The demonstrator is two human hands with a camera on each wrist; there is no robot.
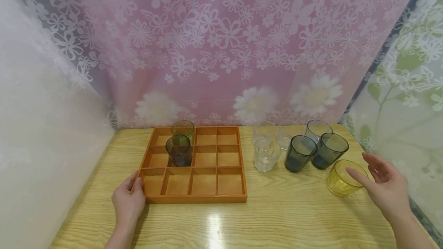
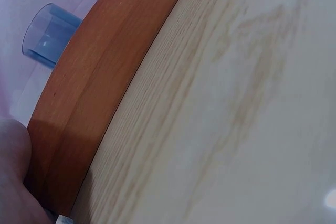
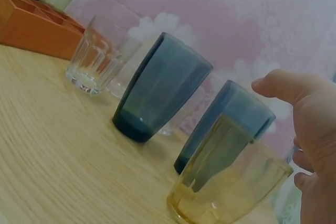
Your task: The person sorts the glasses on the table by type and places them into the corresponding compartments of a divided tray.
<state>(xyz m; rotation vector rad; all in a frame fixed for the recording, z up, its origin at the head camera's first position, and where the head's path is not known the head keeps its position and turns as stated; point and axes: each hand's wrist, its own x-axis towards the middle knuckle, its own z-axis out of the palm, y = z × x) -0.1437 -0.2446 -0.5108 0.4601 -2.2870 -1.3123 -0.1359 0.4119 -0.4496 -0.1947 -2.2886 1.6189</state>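
Observation:
My left hand [image 1: 128, 199] holds the front left corner of a divided wooden tray [image 1: 195, 199], its thumb by the rim. Two glasses stand in the tray: a dark grey one [image 1: 178, 151] and, behind it, a green one [image 1: 187, 125]. On the right, my right hand [image 1: 385, 185] is beside a yellow glass [image 1: 335, 183], thumb spread from the fingers. In the right wrist view that hand [image 3: 320, 124] is just right of the yellow glass [image 3: 231, 192], without gripping it. In the left wrist view, part of the left hand [image 2: 13, 156] lies against the tray's side [image 2: 89, 87].
Left of the yellow glass stand two dark grey glasses [image 1: 300, 156] and a clear faceted glass [image 1: 265, 158]. Behind them are more clear glasses and a bluish-rimmed one [image 1: 318, 128]. A pink flowered curtain [image 1: 207, 49] closes off the back of the wooden table [image 1: 277, 218].

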